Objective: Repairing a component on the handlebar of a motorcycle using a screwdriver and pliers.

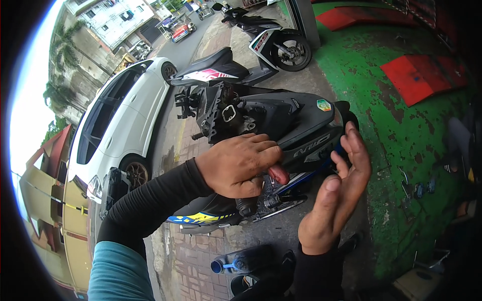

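Observation:
My left hand (240, 165) is closed, knuckles up, in front of a dark motor scooter (286, 118). From beneath its fingers sticks out a rounded red handle (278, 174); the rest of that tool is hidden, so its kind cannot be told. My right hand (337, 190) is raised beside the scooter's dark side panel, fingers apart and palm turned inward, holding nothing. Exposed parts show around the scooter's handlebar area (228, 114). Below my left hand is a black grip (246, 206).
Behind stands another scooter (216, 67), with a white car (123, 108) to the left. A dark jug with a blue cap (240, 262) sits low in front. Red ramps (422, 78) lie on the worn green floor (361, 95) at right, with small tools (419, 189) nearer.

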A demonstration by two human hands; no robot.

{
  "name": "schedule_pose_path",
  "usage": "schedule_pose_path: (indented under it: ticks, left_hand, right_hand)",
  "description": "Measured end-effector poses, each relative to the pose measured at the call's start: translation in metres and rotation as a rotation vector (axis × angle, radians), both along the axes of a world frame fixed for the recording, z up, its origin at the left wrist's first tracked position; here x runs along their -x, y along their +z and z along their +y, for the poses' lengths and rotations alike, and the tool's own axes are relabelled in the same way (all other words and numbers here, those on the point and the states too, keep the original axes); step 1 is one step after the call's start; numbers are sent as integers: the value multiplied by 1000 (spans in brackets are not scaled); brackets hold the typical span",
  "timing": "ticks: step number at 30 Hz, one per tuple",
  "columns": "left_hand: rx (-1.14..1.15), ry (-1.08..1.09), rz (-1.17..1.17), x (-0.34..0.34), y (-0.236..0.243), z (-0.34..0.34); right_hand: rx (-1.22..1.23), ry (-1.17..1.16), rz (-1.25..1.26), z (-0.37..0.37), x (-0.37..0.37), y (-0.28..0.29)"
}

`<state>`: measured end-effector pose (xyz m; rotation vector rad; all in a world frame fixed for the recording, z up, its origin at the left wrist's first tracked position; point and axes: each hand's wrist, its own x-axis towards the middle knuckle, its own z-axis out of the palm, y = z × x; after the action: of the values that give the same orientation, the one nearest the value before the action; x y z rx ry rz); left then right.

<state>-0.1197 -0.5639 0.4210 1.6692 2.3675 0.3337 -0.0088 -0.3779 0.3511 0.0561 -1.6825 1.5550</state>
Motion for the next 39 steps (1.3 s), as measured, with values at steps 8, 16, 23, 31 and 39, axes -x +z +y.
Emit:
schedule_pose_path:
  ticks: [8,16,23,31,39]
  left_hand:
    - [-12,-52,42,6,-7,-2]
    - [-710,276,-123,6,-36,0]
    - [-716,200,-40,16,-36,0]
    - [-770,222,-5,14,-42,0]
    - [-831,296,-15,2,-41,11]
  right_hand:
    - [-146,206,-117,-37,7,-35]
    - [291,351,-46,-10,0,-78]
    - [268,395,66,-10,15,-99]
    - [184,413,101,-21,34,-96]
    - [154,386,126,-27,48,-96]
